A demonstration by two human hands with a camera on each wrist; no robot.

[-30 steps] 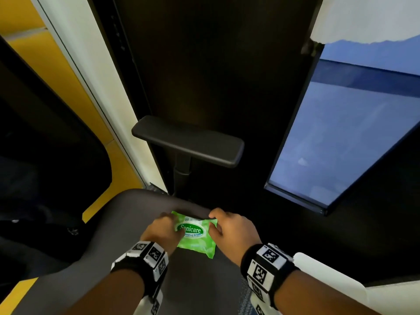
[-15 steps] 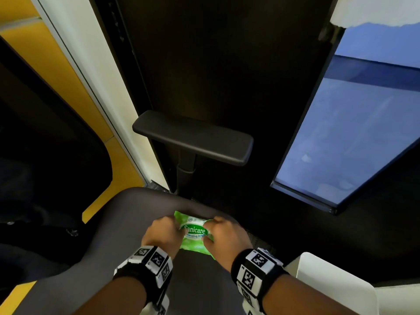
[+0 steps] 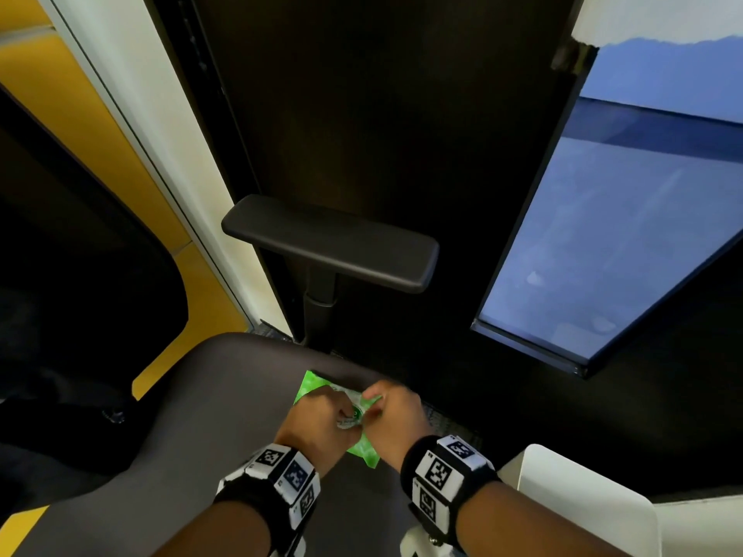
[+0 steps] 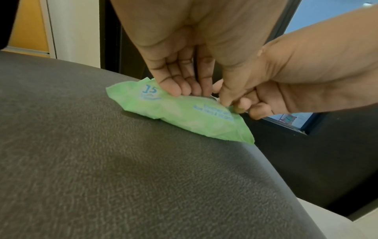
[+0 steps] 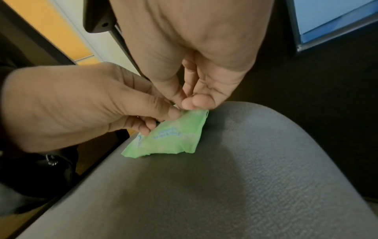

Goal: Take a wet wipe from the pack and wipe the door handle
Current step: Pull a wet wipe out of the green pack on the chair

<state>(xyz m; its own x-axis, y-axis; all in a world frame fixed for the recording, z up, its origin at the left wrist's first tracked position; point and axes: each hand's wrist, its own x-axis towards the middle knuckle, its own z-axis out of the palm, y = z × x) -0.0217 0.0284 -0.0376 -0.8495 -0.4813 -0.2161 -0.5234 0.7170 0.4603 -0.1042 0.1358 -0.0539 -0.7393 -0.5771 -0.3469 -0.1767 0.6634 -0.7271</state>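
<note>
A green wet wipe pack [image 3: 311, 387] lies on the grey chair seat [image 3: 201, 436], near its far edge. Both hands meet over the pack's middle and hide its label. In the left wrist view my left hand [image 4: 202, 95] has its fingertips [image 4: 174, 90] curled down on top of the pack [image 4: 184, 114], with the thumb at the middle. My right hand [image 5: 187, 103] pinches the top film of the pack [image 5: 174, 139] between thumb and forefinger. No wipe shows outside the pack. No door handle is in view.
A black chair armrest [image 3: 333, 243] stands just beyond the seat. Behind it is a black door [image 3: 382, 114] with a blue-lit glass panel [image 3: 623, 235] to the right. A white object [image 3: 583, 500] sits at the lower right. Yellow and white wall panels [image 3: 80, 114] run along the left.
Both hands have drawn together from the pack's two ends to its middle, covering the label. The pack stays on the seat.
</note>
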